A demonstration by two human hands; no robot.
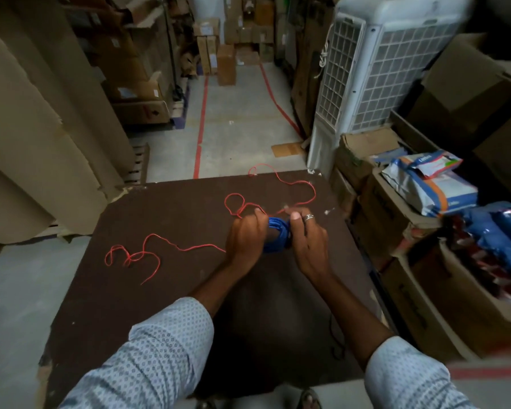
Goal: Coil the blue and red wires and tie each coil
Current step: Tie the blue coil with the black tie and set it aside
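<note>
A person's left hand and right hand both gripping a coiled blue wire above a dark brown surface, loose red wire trailing uncoiled across it, cardboard boxes stacked alongside.

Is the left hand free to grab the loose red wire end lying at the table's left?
Probably not yet: the left hand grips the blue coil along with the right hand. Nothing covers the red wire.

Dark board; air cooler; cardboard boxes.
</note>
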